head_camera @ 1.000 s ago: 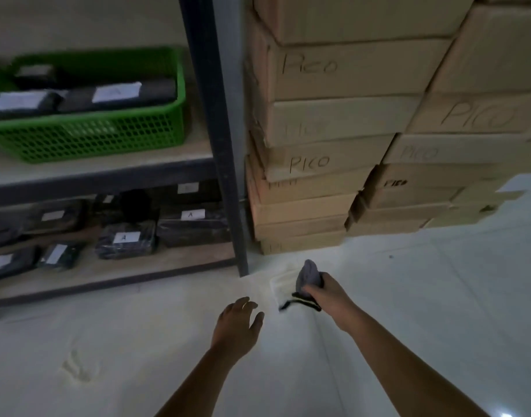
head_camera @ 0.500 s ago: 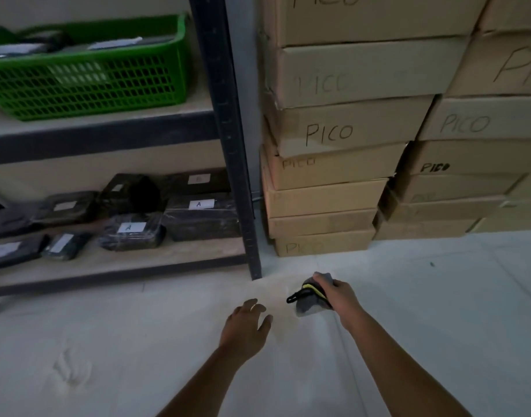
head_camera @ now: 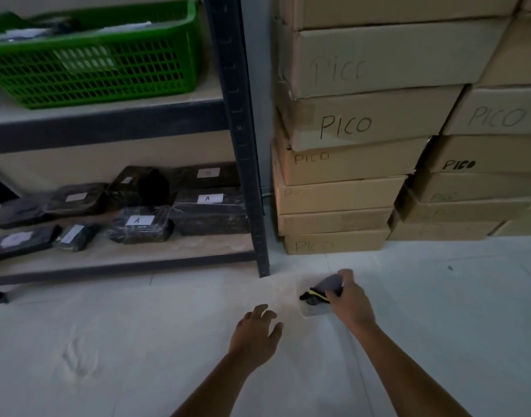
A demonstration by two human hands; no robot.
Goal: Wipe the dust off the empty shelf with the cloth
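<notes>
While the left hand (head_camera: 256, 335) hangs over the pale floor (head_camera: 108, 341) with its fingers spread and nothing in it, the right hand (head_camera: 348, 299) is clenched around a dark grey cloth (head_camera: 329, 285) low down near the foot of the rack; black and yellow trim shows at the cloth's left edge, and a small pale tray or lid (head_camera: 314, 311), too blurred to name with certainty, lies on the floor right under it. By the look of its bunched shape the cloth is soft, light and limp, so it should crumple rather than hold a form; a full-palm grip on a folded wad would likely suit wiping better than a pinch at one corner, which would let the rest dangle. Just beyond stands the dark upright post (head_camera: 243, 139) of the rack; its bottom shelf (head_camera: 123, 257) carries wrapped dark packets (head_camera: 139, 224) with white labels, and the shelf above holds a green basket (head_camera: 102, 64); no bare shelf is in sight. To the right, cardboard boxes (head_camera: 363, 121) marked PICO are stacked against the wall.
</notes>
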